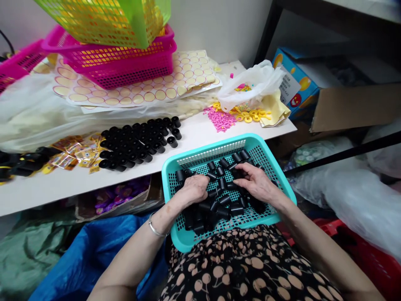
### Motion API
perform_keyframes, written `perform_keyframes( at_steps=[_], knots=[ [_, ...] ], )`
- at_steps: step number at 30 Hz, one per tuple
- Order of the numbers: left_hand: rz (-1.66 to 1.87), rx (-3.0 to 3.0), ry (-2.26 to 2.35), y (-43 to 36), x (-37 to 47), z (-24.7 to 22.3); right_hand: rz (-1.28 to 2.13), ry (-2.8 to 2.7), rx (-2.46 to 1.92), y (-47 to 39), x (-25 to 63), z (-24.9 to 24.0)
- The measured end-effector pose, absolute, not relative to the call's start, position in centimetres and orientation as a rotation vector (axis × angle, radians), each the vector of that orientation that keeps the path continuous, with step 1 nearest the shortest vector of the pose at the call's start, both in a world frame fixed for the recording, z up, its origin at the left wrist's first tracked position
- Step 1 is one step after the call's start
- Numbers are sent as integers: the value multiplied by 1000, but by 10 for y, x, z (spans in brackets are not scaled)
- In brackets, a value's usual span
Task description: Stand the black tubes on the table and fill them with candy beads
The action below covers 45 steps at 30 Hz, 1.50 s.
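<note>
A turquoise plastic basket (283, 186) rests at my lap, against the table's front edge. Loose black plastic cylinders (224, 200) lie jumbled inside it. My left hand (196, 188) is in the left half of the basket, its fingers curled closed; whatever they hold is hidden. Just beyond its fingertips lies one black cylinder. My right hand (255, 182) reaches in from the right, thumb and fingers apart over the cylinders, the fingertips at one of them. On the white table (194, 133), many black cylinders (138, 144) stand upright in close rows, hollow ends up.
Small printed packets (78, 152) lie left of the rows. Pink beads (221, 119) and yellow rings (250, 116) sit near a white plastic bag (253, 83). Behind are stacked pink (119, 69) and green (138, 25) baskets. An open carton (354, 104) stands right; a blue sack (94, 251) is below.
</note>
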<state>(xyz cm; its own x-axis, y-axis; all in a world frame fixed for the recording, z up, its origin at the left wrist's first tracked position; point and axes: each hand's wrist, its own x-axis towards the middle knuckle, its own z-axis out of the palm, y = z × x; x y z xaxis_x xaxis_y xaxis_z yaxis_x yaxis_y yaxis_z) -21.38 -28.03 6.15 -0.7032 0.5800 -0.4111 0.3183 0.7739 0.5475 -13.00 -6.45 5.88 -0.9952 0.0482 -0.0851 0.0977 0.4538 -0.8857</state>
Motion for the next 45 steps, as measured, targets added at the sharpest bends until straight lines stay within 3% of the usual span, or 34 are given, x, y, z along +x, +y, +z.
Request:
perform_keyframes(
  at_steps=[4,10,19,28,36,45],
  knots=[
    [656,605,2397,-283,-217,62,-1563,2639,84,-68,-128,62],
    [1248,351,2022,-285,-223,75,-1633,2602,-73,-78,-126,72],
    [1335,285,1768,-292,-229,75,-1594,2600,-138,-81,-126,72],
    [1760,-95,1364,-282,-217,83,-1926,2273,17,-100,-125,79],
    [1822,-215,1439,-275,-203,83,-2042,2217,83,-111,-127,83],
    [1735,240,1830,-273,-192,89,-1910,2333,37,-115,-128,76]
  ],
)
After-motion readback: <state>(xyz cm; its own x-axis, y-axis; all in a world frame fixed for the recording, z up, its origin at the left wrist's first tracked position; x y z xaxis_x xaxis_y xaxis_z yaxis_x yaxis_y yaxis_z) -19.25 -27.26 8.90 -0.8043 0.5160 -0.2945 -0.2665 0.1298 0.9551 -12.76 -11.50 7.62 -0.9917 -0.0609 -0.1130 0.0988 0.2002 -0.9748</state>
